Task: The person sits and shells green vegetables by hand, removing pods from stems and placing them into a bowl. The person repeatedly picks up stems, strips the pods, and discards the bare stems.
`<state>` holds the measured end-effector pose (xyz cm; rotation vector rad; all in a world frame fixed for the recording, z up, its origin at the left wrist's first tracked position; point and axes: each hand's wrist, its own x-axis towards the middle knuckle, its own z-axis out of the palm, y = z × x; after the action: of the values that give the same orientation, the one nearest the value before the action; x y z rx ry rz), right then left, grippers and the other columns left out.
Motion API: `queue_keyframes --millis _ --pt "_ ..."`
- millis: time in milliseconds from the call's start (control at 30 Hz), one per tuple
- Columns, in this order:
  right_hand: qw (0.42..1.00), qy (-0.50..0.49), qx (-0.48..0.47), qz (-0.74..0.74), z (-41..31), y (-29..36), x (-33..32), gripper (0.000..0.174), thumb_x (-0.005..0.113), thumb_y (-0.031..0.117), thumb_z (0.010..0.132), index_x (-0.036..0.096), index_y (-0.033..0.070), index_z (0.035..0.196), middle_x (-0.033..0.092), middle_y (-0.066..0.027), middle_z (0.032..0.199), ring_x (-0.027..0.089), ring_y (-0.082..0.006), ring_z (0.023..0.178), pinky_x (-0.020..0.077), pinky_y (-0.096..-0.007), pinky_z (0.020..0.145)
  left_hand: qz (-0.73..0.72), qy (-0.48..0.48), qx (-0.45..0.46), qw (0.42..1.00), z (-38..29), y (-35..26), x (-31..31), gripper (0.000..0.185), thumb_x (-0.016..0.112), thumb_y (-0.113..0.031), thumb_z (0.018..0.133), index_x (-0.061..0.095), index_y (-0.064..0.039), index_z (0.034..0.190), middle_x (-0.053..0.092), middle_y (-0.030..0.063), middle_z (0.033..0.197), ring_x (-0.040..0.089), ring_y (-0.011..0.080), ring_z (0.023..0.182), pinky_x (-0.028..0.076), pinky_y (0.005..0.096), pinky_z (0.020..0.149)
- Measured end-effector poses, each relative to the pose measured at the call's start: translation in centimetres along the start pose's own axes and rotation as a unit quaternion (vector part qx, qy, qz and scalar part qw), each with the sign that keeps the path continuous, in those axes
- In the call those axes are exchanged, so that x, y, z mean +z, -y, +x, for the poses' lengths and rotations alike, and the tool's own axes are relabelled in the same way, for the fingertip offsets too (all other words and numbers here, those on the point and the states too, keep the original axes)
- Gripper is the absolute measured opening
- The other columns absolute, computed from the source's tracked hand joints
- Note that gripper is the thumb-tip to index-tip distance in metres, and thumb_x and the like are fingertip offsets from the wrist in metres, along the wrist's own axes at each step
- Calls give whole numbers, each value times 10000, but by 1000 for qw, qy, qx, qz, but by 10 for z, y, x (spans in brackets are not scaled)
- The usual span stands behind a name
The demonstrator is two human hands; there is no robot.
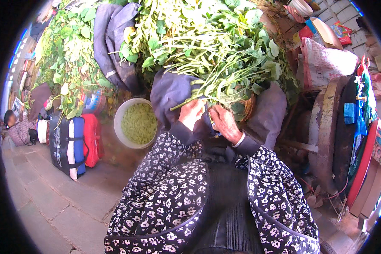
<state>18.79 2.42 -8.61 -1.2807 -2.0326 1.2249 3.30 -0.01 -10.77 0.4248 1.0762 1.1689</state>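
My left hand [191, 114] is closed around a green stem [177, 106] of a bean plant, whose cut end sticks out to the left. From it, leafy growth with pods [217, 84] fans up and right over my lap. Close by on the right, my right hand [225, 123] has its fingers curled among the lower pods; whether a pod is pinched there is hidden. A white bucket [116, 123] stands left of my knee, holding many green pods [139, 122]. Beyond my knees lies a large heap of bean plants [206, 41].
Another person [19, 130] sits at the far left beside more bean plants [68, 60]. A blue and black bag [66, 144] and a red bag [91, 139] stand on the paving [66, 203]. To the right are a round wooden piece [324, 133] and a printed woven sack [328, 63].
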Motion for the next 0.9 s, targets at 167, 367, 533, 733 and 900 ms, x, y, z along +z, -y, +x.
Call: queue_keyframes --millis 167,367,533,733,900 --pt "994 -6 -97 -41 5 7 2 112 486 95 820 537 -4 815 538 -215 758 537 -384 725 424 -416 629 24 -63 39 997 2 11 6 205 570 -262 858 599 -60 835 487 -56 627 393 19 524 283 175 455" --pt "998 64 7 25 2 29 -23 178 494 163 848 563 41 957 560 -132 652 547 -164 547 449 -318 516 67 -122 70 988 9 16 14 250 594 -296 835 618 -58 764 531 -33 602 454 32 506 332 184 446" --pt "987 99 30 125 7 30 -17 198 474 188 863 590 28 873 532 -51 587 474 -96 456 394 -250 441 112 -123 109 980 15 26 0 192 585 -219 829 622 -32 805 556 -14 631 475 48 521 372 190 477" --pt "857 209 264 389 13 21 -28 203 502 233 869 593 63 805 475 42 560 326 -31 367 202 -193 325 -28 41 -32 998 13 5 -10 160 525 -181 859 576 -33 893 527 -28 738 417 33 588 335 180 518" --pt "902 191 234 307 13 22 -21 207 510 237 857 600 60 801 495 18 558 366 -42 385 247 -207 338 37 -9 -30 999 8 3 -6 213 567 -287 834 557 -75 855 509 -26 700 426 52 554 337 186 496"
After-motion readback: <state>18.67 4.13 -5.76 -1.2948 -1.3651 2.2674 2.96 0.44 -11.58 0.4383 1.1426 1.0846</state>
